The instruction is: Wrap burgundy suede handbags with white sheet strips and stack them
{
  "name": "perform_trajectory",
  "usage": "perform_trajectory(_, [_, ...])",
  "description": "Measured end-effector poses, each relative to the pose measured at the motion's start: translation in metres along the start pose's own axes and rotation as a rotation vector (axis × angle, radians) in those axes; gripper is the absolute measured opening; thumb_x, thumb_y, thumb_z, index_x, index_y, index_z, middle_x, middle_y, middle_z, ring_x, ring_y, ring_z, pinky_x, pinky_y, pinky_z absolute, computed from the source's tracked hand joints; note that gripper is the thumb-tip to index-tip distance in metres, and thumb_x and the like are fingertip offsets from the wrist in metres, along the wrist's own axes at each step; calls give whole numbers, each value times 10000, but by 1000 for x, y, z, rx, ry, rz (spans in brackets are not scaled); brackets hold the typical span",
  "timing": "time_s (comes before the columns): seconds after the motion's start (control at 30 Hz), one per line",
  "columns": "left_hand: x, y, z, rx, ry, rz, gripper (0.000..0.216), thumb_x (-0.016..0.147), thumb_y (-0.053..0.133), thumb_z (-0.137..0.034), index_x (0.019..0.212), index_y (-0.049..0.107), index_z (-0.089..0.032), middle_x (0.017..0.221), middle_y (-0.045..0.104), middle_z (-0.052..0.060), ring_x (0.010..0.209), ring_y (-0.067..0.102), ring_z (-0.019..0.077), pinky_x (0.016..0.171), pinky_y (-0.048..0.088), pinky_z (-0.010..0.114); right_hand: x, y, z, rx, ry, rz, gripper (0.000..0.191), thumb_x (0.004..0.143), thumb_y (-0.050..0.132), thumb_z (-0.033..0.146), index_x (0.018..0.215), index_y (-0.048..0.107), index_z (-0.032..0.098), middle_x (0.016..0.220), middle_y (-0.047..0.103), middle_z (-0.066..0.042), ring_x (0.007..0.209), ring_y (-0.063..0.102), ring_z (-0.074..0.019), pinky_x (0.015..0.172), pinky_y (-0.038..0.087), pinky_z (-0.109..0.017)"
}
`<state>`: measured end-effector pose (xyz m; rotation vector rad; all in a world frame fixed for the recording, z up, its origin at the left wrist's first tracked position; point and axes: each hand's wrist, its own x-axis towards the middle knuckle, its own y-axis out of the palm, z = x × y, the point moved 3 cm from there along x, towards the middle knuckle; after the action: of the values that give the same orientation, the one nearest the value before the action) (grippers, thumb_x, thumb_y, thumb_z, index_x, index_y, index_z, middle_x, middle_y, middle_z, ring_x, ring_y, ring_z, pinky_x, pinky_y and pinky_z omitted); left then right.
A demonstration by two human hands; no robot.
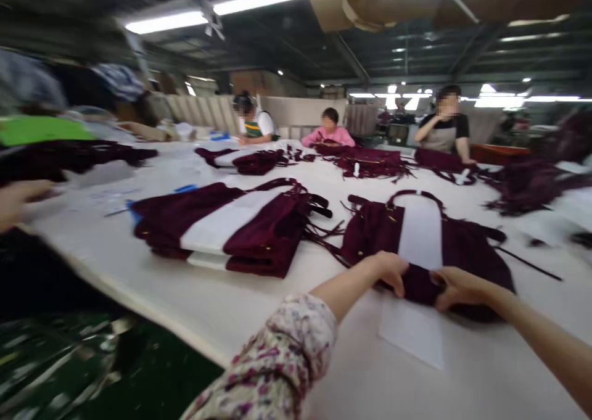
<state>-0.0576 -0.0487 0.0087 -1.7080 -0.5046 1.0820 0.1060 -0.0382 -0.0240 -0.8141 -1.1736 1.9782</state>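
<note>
A dark burgundy handbag (pixel 374 229) lies flat on the white table right in front of me, its handle pointing away. A strip of white paper (pixel 420 232) runs over its middle, and a loose end of white paper (pixel 414 337) sticks out from under the near edge. My left hand (pixel 391 272) is closed on the near edge of the bag, left of the strip. To the right of it, my right hand (pixel 456 287) grips the same edge with the thumb on top. The paper passes out of sight beneath the dark folded edge between my hands.
Left of the bag is a stack of burgundy bags (pixel 277 229) with white paper bands. Straps lie between them. Farther back are more bags (pixel 370 161) and three people seated or standing. Another person's hand (pixel 23 195) rests at the left table edge (pixel 139 309).
</note>
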Motion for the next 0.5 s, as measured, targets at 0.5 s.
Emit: perform_trajectory(0.5, [13,-55,16,-15,81,-147,504,617,659,-292,1108,582,-207,1010,667,55,853,629,218,616,464,258,16,-77,-11,-15,11,185,414,554,766,458,670,460,204,600,438,78,588,403,-108,514,242,-243])
